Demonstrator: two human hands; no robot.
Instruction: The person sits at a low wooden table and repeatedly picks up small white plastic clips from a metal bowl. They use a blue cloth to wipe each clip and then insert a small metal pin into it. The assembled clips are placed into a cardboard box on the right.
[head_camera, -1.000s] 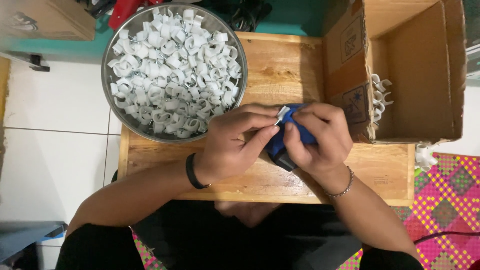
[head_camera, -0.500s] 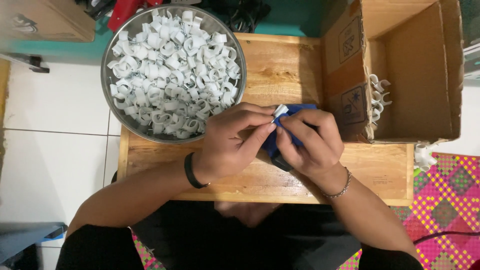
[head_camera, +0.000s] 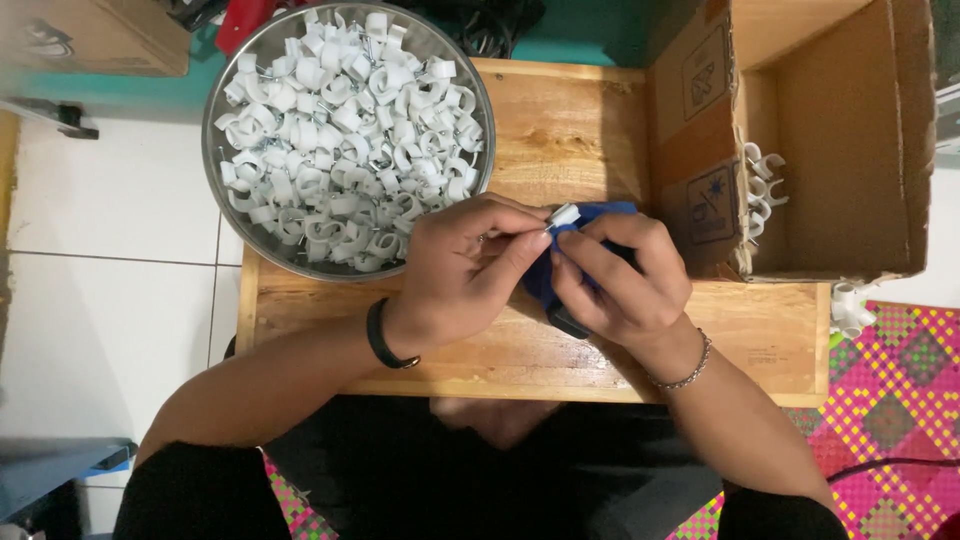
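we pinch a small white clip (head_camera: 565, 215) between our left hand (head_camera: 462, 268) fingertips, over the wooden board (head_camera: 570, 130). our right hand (head_camera: 625, 280) grips a blue tool (head_camera: 545, 280) against it. the clip-filled metal bowl (head_camera: 225, 110) sits left, a cardboard box (head_camera: 840, 130) right.

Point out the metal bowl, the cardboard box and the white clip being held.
metal bowl (head_camera: 222, 90): head view, bare left rim.
cardboard box (head_camera: 850, 140): head view, inner floor panel.
white clip (head_camera: 564, 215): head view, its exposed top between both hands' fingers.
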